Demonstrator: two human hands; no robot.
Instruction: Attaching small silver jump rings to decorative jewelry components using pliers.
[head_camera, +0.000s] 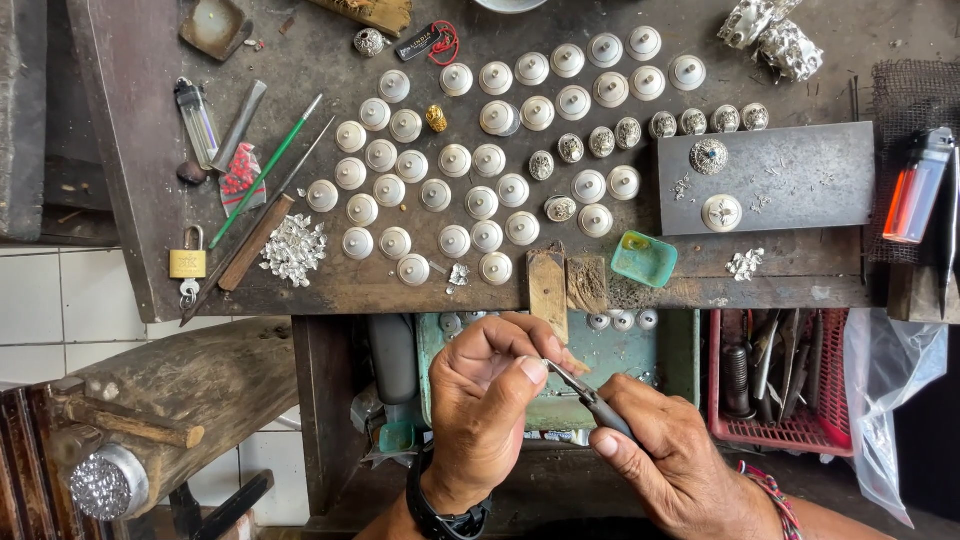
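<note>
My left hand (487, 400) is curled below the bench edge, thumb and fingers pinched on something tiny that I cannot make out. My right hand (668, 455) grips thin grey tweezers (585, 395), whose tips reach up to the left hand's fingertips. Above both hands, the dark workbench (150, 150) carries several round silver domed buttons (487, 160) laid out in rows. A wooden bench pin (548, 285) juts from the bench edge just above my left hand.
A grey steel block (800, 175) with two ornate pieces lies at the right, next to a red lighter (916, 195). A small teal dish (643, 259), silver scraps (293, 248), a brass padlock (187, 262), hand tools (262, 175) and a red tool basket (780, 385) surround the area.
</note>
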